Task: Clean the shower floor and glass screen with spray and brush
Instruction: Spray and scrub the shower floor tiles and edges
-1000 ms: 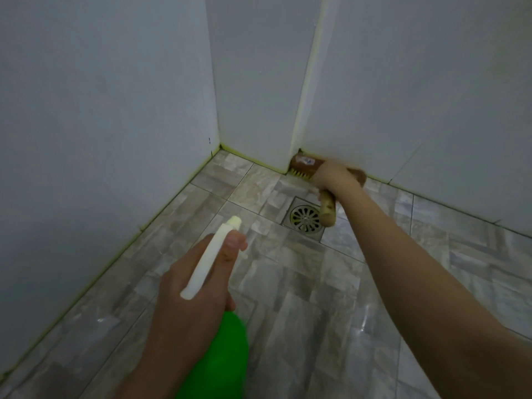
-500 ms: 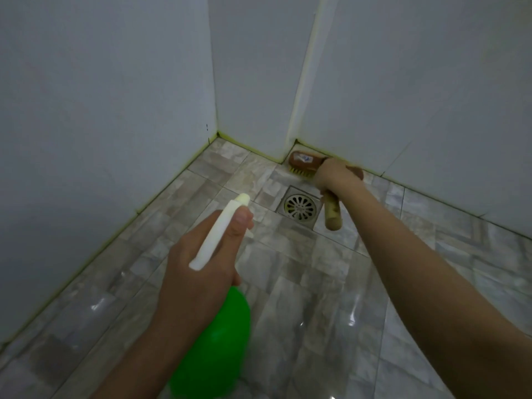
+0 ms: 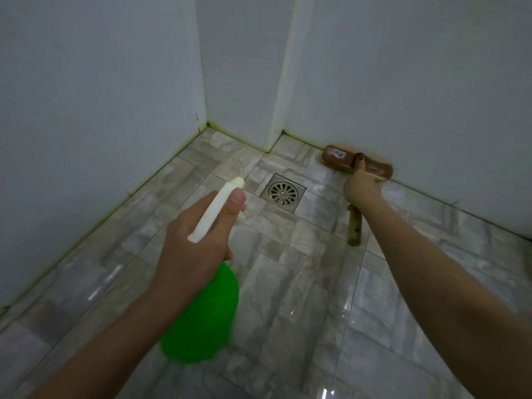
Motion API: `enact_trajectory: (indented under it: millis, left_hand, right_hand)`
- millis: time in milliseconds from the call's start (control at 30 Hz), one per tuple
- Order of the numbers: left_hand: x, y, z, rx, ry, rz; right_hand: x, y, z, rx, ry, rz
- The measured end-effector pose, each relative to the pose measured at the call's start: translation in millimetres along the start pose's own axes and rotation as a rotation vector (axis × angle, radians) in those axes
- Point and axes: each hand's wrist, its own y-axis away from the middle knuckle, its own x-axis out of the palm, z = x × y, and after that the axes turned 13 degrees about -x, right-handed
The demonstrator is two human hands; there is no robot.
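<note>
In the head view, the right hand [image 3: 361, 187] grips the brush [image 3: 338, 158] by its handle, with the head pressed where the floor [image 3: 302, 283] meets the wall [image 3: 417, 96]. The brush has slid right, away from the drain [image 3: 283, 192], so edge scrubbing seems to be advancing. The left hand [image 3: 195, 243] still clasps the green spray bottle [image 3: 201, 318] above the floor, its hold unchanged

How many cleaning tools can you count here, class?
2: the green spray bottle gripped in the left hand, and the wooden brush in the right hand, against the wall. Others may lie outside the view.
</note>
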Motion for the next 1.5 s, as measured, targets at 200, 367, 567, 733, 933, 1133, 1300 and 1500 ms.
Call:
enact_trajectory:
  millis: [200, 367, 567, 733, 933, 1133, 1300, 1500]
  left_hand:
    - [28, 10, -10, 0.056, -0.022, 0.035]
    - [64, 23, -12, 0.087, -0.022, 0.102]
    - [125, 31, -19, 0.038, -0.005, 0.150]
    - [152, 40, -38, 0.056, 0.001, 0.205]
    - [169, 42, -66, 0.133, -0.085, 0.290]
    - [195, 30, -67, 0.186, -0.103, 0.352]
    - [214, 28, -66, 0.195, -0.091, 0.392]
    - [220, 32, -61, 0.169, -0.076, 0.491]
  right_hand:
    - [-36, 30, -31, 0.093, -0.076, 0.186]
    - [-46, 23, -81, 0.099, -0.047, 0.113]
    - [-66, 35, -121, 0.009, 0.024, 0.160]
    - [-76, 29, -125, 0.044, -0.016, 0.285]
    - [-66, 31, -151, 0.036, -0.036, 0.113]
    - [-63, 66, -173, 0.083, -0.015, 0.261]
    - [-78, 47, -208, 0.138, -0.076, 0.034]
    - [-87, 65, -234, 0.233, -0.031, 0.154]
